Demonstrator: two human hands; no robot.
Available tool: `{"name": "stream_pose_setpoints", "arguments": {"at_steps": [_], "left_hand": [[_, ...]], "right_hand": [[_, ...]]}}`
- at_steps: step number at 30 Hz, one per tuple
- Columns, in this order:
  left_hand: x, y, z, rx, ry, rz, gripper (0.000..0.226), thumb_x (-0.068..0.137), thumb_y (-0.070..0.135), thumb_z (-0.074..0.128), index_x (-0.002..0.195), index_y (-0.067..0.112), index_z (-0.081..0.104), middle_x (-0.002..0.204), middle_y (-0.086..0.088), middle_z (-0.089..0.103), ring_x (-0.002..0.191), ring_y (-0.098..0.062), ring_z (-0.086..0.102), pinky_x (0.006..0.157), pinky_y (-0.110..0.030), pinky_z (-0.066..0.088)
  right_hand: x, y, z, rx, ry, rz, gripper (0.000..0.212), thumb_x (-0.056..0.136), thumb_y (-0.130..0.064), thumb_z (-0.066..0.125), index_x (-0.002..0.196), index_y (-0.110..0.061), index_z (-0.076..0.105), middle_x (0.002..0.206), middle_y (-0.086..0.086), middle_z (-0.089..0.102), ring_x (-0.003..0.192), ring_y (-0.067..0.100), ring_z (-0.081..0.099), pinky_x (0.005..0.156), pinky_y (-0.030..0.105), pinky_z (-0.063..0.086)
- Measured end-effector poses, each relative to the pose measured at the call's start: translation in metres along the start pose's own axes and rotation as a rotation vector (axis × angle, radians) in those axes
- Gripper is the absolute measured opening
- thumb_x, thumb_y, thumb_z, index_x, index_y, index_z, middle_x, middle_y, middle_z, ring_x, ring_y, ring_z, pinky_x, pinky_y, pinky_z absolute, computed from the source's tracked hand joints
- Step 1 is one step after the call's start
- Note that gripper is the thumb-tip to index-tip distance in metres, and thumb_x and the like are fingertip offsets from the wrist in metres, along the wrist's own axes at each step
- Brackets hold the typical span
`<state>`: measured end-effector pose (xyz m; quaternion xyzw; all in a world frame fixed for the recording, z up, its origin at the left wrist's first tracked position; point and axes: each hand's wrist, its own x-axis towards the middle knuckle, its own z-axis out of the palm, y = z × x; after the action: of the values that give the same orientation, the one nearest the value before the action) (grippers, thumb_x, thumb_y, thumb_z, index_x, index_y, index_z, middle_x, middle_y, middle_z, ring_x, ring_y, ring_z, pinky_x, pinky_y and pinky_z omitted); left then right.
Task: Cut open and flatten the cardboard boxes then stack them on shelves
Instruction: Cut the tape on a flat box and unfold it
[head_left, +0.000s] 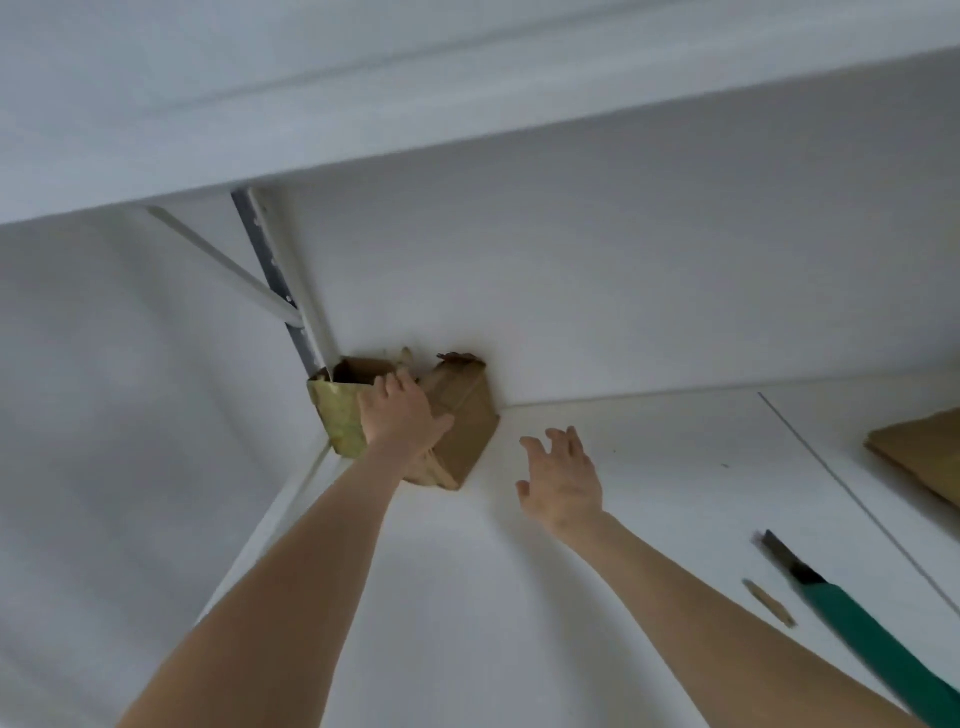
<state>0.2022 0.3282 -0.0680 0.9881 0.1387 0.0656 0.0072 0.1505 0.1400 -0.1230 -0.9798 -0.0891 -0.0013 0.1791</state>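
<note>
Cutter (857, 623) with green handle and blade out lies nearest, on the white shelf board (519, 597), well to the right of the right hand and closer to the person than it; nobody holds it. Thin tan sliver (769, 603) sits just beside the cutter, on the side toward the hands.

Right hand (563, 483): fingers spread and loose, palm down over the board, nothing in it. It is near the box but apart from it; contact with the board cannot be told.

Left hand (402, 415), ahead and to the left of the right one, holds the cardboard box (467, 415) across its near corner. Thumb lies on the brown face, fingers run up to the rim; whether they hook inside is not clear.

Box stands in the far left corner of the shelf, under the left hand, top open with torn flaps, one side yellowish. It is not yet flattened.

Flat brown cardboard sheet (919, 452) lies far to the right of the right hand, at the frame edge. Metal upright (280, 270) and slanted brace rise just behind the box, beyond the left hand.

Step, as judged: fetching an uncut box from the corner, before cutting. Next move likely calls for pulling the box toward the person, the free right hand taking its other side or going right for the cutter. Blade is exposed, so that reach needs care.
</note>
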Motion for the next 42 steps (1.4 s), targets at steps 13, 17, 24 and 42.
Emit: {"name": "stream_pose_setpoints", "arguments": {"at_steps": [13,17,24,42], "left_hand": [[-0.017,-0.006,-0.007,-0.098,-0.018,0.133,0.009,0.080,0.037,0.069,0.084,0.030,0.073,0.077,0.007,0.068,0.072,-0.013,0.065,0.059,-0.024,0.051],[-0.053,-0.005,-0.020,-0.243,-0.086,0.281,0.014,0.078,0.034,0.071,0.090,0.036,0.077,0.087,0.017,0.071,0.083,-0.006,0.066,0.074,-0.027,0.057],[-0.134,0.000,-0.042,-0.533,-0.254,0.566,0.023,0.076,0.019,0.078,0.097,0.027,0.077,0.104,0.013,0.072,0.100,-0.001,0.063,0.091,-0.020,0.051],[-0.171,-0.002,-0.072,-0.357,-0.013,0.406,0.082,0.064,0.045,0.086,0.135,0.027,0.048,0.124,0.000,0.059,0.106,-0.018,0.056,0.090,-0.035,0.049]], "right_hand": [[-0.006,0.008,0.008,0.253,-0.013,0.212,0.066,0.097,-0.032,0.053,0.153,-0.020,0.020,0.157,0.009,0.016,0.147,0.026,0.014,0.111,0.039,0.035],[-0.026,0.020,-0.007,0.550,0.052,0.293,0.085,0.089,-0.040,0.067,0.154,-0.017,0.017,0.155,0.011,0.020,0.139,0.031,0.032,0.108,0.044,0.039],[-0.083,0.060,-0.036,0.947,0.144,0.274,0.093,0.084,-0.048,0.070,0.154,-0.012,0.019,0.155,0.008,0.029,0.141,0.024,0.033,0.111,0.033,0.029],[-0.124,0.062,-0.073,0.686,0.136,0.416,0.032,0.093,-0.028,0.037,0.084,-0.009,0.060,0.078,0.012,0.070,0.069,0.032,0.070,0.078,0.045,0.057]]}}
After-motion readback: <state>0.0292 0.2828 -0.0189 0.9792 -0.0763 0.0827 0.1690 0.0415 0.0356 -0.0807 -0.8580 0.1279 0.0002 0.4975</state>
